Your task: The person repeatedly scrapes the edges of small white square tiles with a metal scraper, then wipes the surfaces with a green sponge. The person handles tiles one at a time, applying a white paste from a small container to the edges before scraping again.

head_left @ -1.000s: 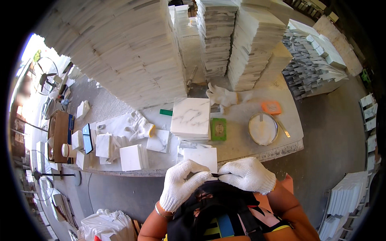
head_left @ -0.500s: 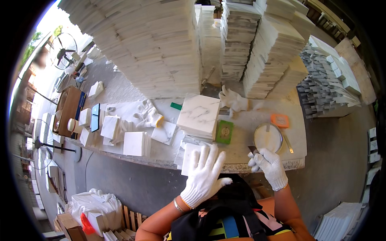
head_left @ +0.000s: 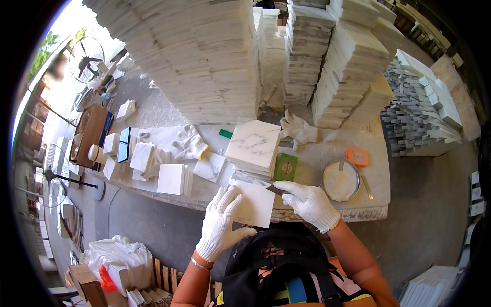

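A square white marble tile [head_left: 255, 203] lies at the front edge of the workbench, its near side jutting past the edge. My left hand [head_left: 220, 225], in a white knit glove, rests against the tile's left side with fingers stretched and thumb spread by its near edge. In my gloved right hand [head_left: 311, 205] is a small dark flat blade [head_left: 274, 189], pinched at the tile's far right corner. Whether the blade touches the tile I cannot tell. Beyond it stands a stack of grey-veined marble tiles [head_left: 253, 146], with a green box [head_left: 286, 167] beside it.
A round clear-lidded tin [head_left: 341, 180], an orange box [head_left: 357, 156] and a flat metal strip [head_left: 367, 188] lie to the right. Loose gloves [head_left: 192, 143], small tiles [head_left: 173, 179] and a phone [head_left: 124, 145] occupy the left. Tall slab stacks [head_left: 189, 66] rise behind.
My right hand has moved left from beside the round tin to the tile's corner, carrying the blade. My left hand has shifted left and down, uncovering more of the tile.
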`<state>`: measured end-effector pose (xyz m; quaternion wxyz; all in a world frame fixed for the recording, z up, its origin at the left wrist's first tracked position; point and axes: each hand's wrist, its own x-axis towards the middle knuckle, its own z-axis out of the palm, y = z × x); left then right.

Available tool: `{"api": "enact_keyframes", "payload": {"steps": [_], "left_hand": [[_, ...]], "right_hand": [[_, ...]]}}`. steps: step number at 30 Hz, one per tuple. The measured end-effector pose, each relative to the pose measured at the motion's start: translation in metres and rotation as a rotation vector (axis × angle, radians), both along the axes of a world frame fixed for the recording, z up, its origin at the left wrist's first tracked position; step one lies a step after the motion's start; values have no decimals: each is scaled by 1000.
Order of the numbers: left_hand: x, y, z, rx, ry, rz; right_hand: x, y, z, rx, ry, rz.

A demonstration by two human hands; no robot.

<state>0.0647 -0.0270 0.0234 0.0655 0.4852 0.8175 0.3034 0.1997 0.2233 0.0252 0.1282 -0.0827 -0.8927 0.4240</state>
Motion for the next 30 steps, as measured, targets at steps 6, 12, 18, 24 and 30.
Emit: {"api": "enact_keyframes", "payload": {"steps": [6, 12, 18, 24, 30], "left_hand": [[3, -3, -24, 120, 33, 38], [-5, 1, -25, 217, 28, 2], [-7, 2, -27, 252, 16, -3], [-9, 2, -27, 262, 5, -12], [-11, 3, -29, 277, -20, -31]], "right_hand": [[-20, -5, 0, 93, -20, 31], [-23, -10, -5, 96, 22, 18], [-9, -25, -4, 52, 44, -28], [9, -41, -8, 4, -17, 30], [-19, -26, -12, 62, 98, -35]]}}
